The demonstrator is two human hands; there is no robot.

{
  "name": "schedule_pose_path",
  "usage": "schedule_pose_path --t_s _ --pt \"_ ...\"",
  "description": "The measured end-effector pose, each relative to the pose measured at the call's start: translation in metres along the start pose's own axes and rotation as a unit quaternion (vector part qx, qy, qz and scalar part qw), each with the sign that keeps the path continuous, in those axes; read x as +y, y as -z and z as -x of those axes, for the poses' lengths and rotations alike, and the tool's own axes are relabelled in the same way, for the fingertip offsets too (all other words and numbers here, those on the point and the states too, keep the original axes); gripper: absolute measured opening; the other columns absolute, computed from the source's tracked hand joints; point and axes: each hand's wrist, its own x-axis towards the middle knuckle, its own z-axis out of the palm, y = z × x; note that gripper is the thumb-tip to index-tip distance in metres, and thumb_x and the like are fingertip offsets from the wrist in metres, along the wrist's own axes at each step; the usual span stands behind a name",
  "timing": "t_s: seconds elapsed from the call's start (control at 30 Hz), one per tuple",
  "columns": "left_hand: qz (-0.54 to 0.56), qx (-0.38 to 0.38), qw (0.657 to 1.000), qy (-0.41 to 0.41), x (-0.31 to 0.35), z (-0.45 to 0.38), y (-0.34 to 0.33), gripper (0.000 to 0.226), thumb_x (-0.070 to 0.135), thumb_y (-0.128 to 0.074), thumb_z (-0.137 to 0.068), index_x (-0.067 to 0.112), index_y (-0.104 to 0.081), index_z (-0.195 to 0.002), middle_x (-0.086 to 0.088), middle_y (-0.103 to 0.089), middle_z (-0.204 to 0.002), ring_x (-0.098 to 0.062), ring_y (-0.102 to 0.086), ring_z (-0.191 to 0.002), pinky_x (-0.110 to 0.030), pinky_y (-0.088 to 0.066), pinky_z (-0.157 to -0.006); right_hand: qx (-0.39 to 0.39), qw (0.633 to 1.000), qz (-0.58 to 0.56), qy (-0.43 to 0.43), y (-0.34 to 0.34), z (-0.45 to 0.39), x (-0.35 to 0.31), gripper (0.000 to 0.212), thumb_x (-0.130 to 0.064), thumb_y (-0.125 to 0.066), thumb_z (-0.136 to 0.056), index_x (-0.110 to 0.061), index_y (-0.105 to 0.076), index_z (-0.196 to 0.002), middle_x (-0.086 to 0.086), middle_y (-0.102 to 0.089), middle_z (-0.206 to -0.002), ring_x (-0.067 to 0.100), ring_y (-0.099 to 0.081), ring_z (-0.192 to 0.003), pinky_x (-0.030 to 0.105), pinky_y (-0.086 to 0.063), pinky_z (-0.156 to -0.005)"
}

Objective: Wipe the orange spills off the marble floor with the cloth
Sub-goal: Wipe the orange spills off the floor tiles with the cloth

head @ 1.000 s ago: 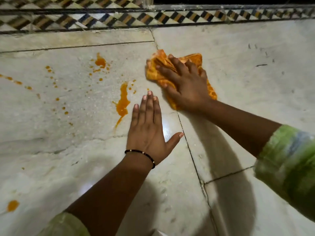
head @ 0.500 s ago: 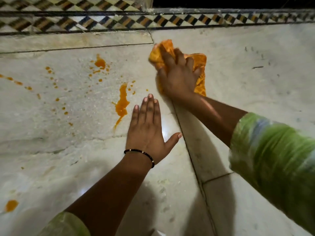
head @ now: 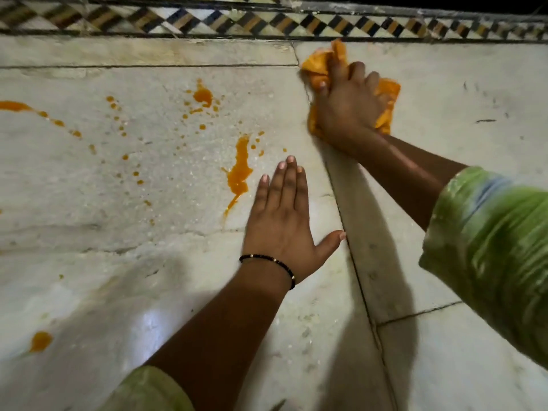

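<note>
A single head-worn camera looked forward and steeply down, close over the marble floor (head: 148,262). It faced a patterned tile border (head: 207,22) running across the top of the frame. Both forearms reached in from the bottom edge, and the wide lens bent the floor's edges.

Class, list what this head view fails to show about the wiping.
- Floor under the cloth: hidden by it and the right hand.
- Orange streak: cut off by the left edge.
- Green sleeve: pattern lost to motion blur.
- Floor beneath the left hand: covered.
</note>
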Motion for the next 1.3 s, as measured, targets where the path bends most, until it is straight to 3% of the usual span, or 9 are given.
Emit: schedule_pose_path --t_s 0.1,0.2,0.37,0.53,0.73,0.87,1.07,1.2,1.3 --pt "-0.008 -0.019 1.0 0.012 -0.002 0.001 0.004 0.104 0.079 -0.019 -0.081 0.004 0.007 -0.149 -0.013 0.012 -0.158 -0.023 0.012 -0.146 -0.041 0.007 -0.118 -0.001 0.986 -0.011 0.167 0.001 0.04 -0.007 0.049 -0.044 -0.034 -0.095 -0.032 -0.034 -0.142 0.006 -0.039 -0.143 0.033 -0.035 -0.127 0.052 -0.029 -0.099" --pt "-0.019 -0.036 0.999 0.023 -0.002 -0.002 0.006 0.105 0.079 -0.021 -0.081 0.005 0.011 -0.148 -0.013 0.016 -0.157 -0.023 0.015 -0.145 -0.041 0.009 -0.118 0.013 0.972 -0.029 0.232 0.01 0.078 0.036 0.047 -0.046 -0.035 -0.094 -0.034 -0.041 -0.139 0.004 -0.043 -0.142 0.032 -0.04 -0.121 0.045 -0.033 -0.091" --pt "0.017 -0.001 1.0 0.022 -0.008 0.04 0.018 0.102 0.077 -0.022 -0.081 0.006 0.005 -0.149 -0.011 0.009 -0.159 -0.022 0.009 -0.146 -0.046 0.004 -0.117 0.0 0.974 -0.015 0.228 0.02 0.083 0.092 0.055 -0.059 -0.029 -0.088 -0.039 -0.039 -0.139 0.005 -0.043 -0.142 0.035 -0.041 -0.121 0.049 -0.032 -0.091" --pt "-0.022 0.013 0.993 0.114 -0.056 0.135 0.022 0.106 0.08 -0.027 -0.078 0.003 -0.012 -0.15 -0.014 -0.008 -0.158 -0.028 -0.01 -0.145 -0.045 -0.003 -0.116 -0.047 0.989 0.005 0.137 0.017 0.06 0.049 0.063 -0.065 -0.025 -0.085 -0.046 -0.023 -0.145 0.007 -0.028 -0.153 0.041 -0.027 -0.133 0.061 -0.022 -0.101" --pt "-0.056 0.003 0.99 0.129 -0.081 0.112 0.036 0.107 0.081 -0.012 -0.079 0.002 -0.009 -0.15 -0.015 -0.003 -0.158 -0.027 -0.005 -0.146 -0.044 0.002 -0.116 -0.041 0.964 -0.005 0.262 0.021 0.135 0.021 0.058 -0.057 -0.03 -0.09 -0.044 -0.024 -0.146 0.003 -0.033 -0.151 0.034 -0.036 -0.123 0.054 -0.031 -0.098" --pt "-0.059 0.002 0.989 0.136 -0.085 0.104 0.028 0.107 0.083 -0.008 -0.078 0.004 -0.004 -0.15 -0.012 0.002 -0.159 -0.023 0.001 -0.147 -0.046 0.006 -0.117 -0.072 0.911 -0.017 0.407 0.027 0.136 0.063 0.051 -0.05 -0.033 -0.089 -0.039 -0.038 -0.139 0.006 -0.041 -0.146 0.035 -0.043 -0.115 0.045 -0.034 -0.086" --pt "-0.046 -0.004 0.989 0.142 -0.084 0.103 0.028 0.107 0.083 -0.012 -0.078 0.003 -0.006 -0.15 -0.013 0.0 -0.159 -0.023 -0.001 -0.147 -0.048 0.005 -0.116 -0.058 0.983 -0.006 0.173 0.01 0.063 -0.002 0.058 -0.056 -0.025 -0.088 -0.044 -0.026 -0.145 0.006 -0.027 -0.154 0.041 -0.027 -0.133 0.059 -0.022 -0.101" --pt "-0.045 -0.004 0.988 0.146 -0.084 0.102 0.03 0.107 0.082 -0.008 -0.078 0.003 -0.007 -0.15 -0.014 -0.001 -0.159 -0.024 -0.001 -0.147 -0.049 0.002 -0.116 -0.075 0.961 -0.011 0.267 0.008 0.099 -0.056 0.054 -0.054 -0.027 -0.091 -0.047 -0.022 -0.145 0.0 -0.022 -0.157 0.039 -0.026 -0.132 0.06 -0.019 -0.103" --pt "-0.04 -0.001 0.989 0.145 -0.084 0.103 0.03 0.107 0.082 -0.009 -0.078 0.003 -0.007 -0.15 -0.014 -0.001 -0.159 -0.024 -0.001 -0.147 -0.048 0.002 -0.116 -0.066 0.931 -0.035 0.358 0.018 0.135 -0.023 0.053 -0.047 -0.032 -0.085 -0.048 -0.034 -0.138 0.001 -0.036 -0.151 0.038 -0.04 -0.119 0.051 -0.03 -0.092"
